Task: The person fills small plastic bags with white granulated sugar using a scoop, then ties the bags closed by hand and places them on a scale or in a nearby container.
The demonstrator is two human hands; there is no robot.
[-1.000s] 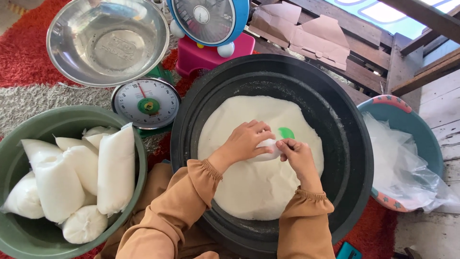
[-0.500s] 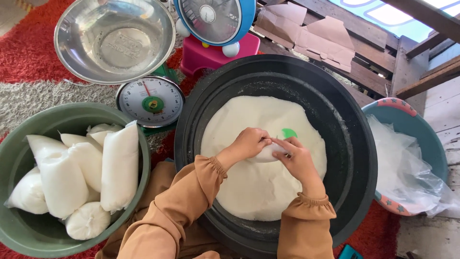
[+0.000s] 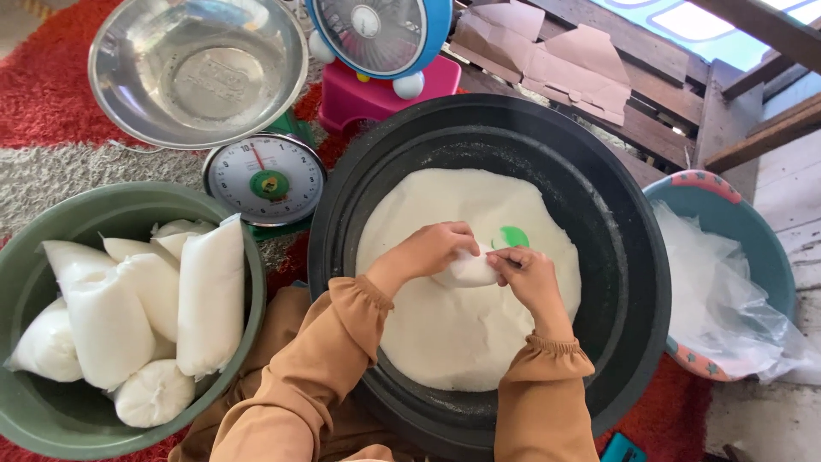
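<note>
A large black tub (image 3: 599,197) holds a mound of white powder (image 3: 462,325). Over the mound, my left hand (image 3: 428,250) and my right hand (image 3: 526,275) together grip a small clear plastic bag (image 3: 470,269) partly filled with the white powder. A green scoop (image 3: 514,236) lies half buried in the powder just beyond my right hand. Both my arms wear tan sleeves with gathered cuffs.
A green basin (image 3: 34,257) at left holds several filled white bags (image 3: 209,295). A dial scale (image 3: 267,180) with a steel bowl (image 3: 198,68) stands behind it. A blue fan (image 3: 376,34) on a pink stool sits beyond the tub. A teal basin (image 3: 761,248) at right holds empty plastic bags.
My hands stay on the small bag over the powder, shifting only slightly. The view has moved a little.
</note>
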